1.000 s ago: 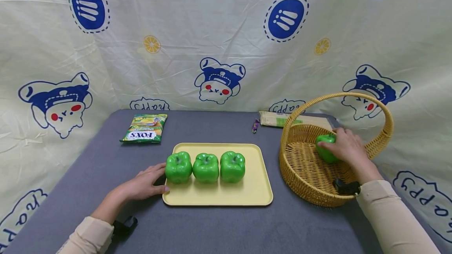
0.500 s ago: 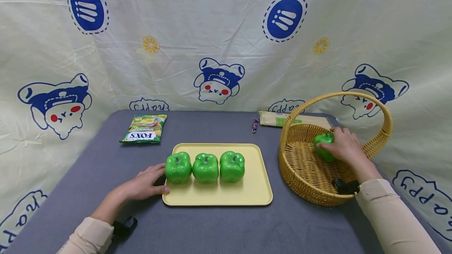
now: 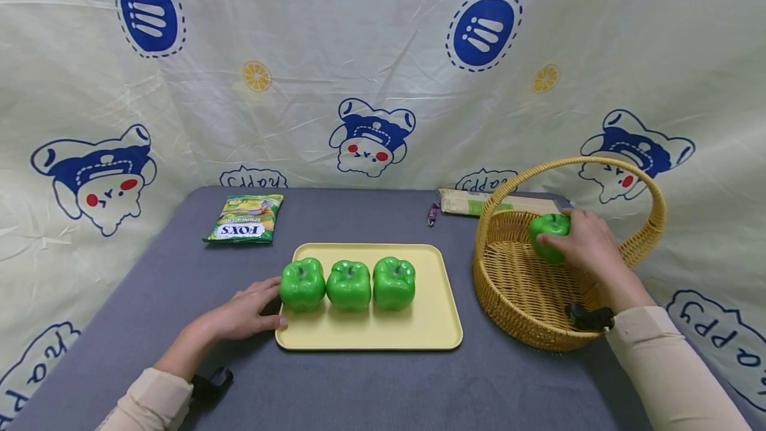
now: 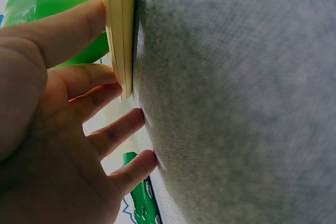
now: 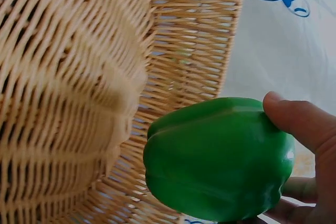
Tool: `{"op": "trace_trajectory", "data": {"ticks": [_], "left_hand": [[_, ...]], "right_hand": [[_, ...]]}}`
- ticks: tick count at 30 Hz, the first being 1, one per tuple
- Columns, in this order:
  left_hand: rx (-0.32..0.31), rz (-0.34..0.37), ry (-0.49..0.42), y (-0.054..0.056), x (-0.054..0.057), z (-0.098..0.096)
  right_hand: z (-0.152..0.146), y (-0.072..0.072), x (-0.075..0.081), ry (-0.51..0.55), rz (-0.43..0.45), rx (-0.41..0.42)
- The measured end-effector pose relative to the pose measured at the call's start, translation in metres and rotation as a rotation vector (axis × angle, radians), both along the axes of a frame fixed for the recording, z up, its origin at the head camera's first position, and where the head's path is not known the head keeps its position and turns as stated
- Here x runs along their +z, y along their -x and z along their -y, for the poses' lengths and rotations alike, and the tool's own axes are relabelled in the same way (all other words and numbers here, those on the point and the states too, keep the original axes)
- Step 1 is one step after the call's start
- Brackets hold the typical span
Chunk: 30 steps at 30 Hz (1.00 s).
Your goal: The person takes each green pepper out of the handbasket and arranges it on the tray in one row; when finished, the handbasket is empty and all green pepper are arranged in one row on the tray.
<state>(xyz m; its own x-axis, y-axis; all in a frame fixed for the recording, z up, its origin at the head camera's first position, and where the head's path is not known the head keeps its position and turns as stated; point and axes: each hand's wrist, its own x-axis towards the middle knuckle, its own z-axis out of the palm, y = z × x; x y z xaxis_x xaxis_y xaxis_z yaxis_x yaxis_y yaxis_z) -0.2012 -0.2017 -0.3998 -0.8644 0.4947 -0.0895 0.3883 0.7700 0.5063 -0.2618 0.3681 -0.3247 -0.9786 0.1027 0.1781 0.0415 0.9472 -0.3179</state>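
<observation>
My right hand grips a green bell pepper between thumb and fingers, inside the wicker basket. In the right wrist view the pepper hangs over the woven bottom, close to the basket wall. On the left, my left hand touches the left edge of the yellow tray, its fingers spread. The left wrist view shows the thumb and fingertips at the tray's rim, two other fingers reaching down to the cloth. Three bell peppers stand in a row on the tray.
A green Fox's candy bag lies at the back left. Behind the basket is a long beige package, with a small purple wrapped sweet beside it. The basket's tall handle arches above my right hand. A printed curtain hangs behind the table.
My right hand has lifted the bell pepper slightly off the basket's bottom, and it shows higher in the head view. The left hand, tray and other peppers have stayed put.
</observation>
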Motion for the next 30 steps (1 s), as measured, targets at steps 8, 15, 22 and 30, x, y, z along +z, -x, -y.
{"op": "trace_trajectory", "data": {"ticks": [8,15,22,30], "left_hand": [[0.000,0.005,-0.006,-0.001,0.000,0.000],[-0.002,-0.001,-0.011,-0.002,0.001,0.000],[-0.003,-0.003,-0.011,-0.001,0.001,0.000],[-0.001,-0.006,-0.010,-0.002,0.001,0.000]], "right_hand": [[0.012,-0.012,0.018,0.006,-0.047,0.036],[0.026,-0.023,0.029,0.006,-0.087,0.054],[0.038,-0.039,0.037,0.014,-0.134,0.099],[0.051,-0.059,0.041,0.032,-0.166,0.143]]}}
